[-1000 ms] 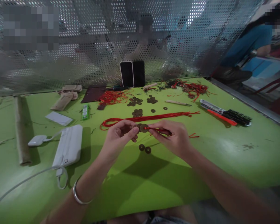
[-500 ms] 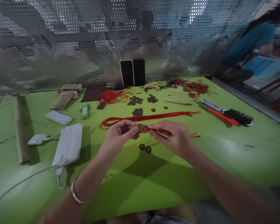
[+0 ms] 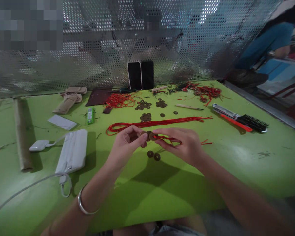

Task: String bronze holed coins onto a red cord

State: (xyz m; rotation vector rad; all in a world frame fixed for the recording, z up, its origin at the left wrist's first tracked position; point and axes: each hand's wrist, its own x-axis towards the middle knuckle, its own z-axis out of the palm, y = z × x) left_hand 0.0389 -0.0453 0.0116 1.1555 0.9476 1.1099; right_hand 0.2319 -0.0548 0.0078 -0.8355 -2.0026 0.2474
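Observation:
My left hand (image 3: 127, 144) pinches small brass coins (image 3: 149, 135) with holes in them, held a little above the green table (image 3: 236, 164). My right hand (image 3: 184, 144) is closed on a red cord (image 3: 167, 139) that runs into the coins' holes. Both hands meet at the coins. Two loose coins (image 3: 153, 155) lie on the table just below them. A long bundle of red cords (image 3: 157, 124) lies stretched behind my hands. Heaps of coins (image 3: 145, 117) sit further back.
A white power bank (image 3: 73, 151) with cable and a cardboard tube (image 3: 21, 134) lie at the left. A brush (image 3: 245, 120) and red-handled tool lie at the right. Two phones (image 3: 140, 75) lean on the perforated metal screen. More red cord (image 3: 204, 90) is heaped at the back. A person in blue sits far right.
My hands and the coins have stayed almost in place; the right fingers have shifted slightly along the red cord at the coins.

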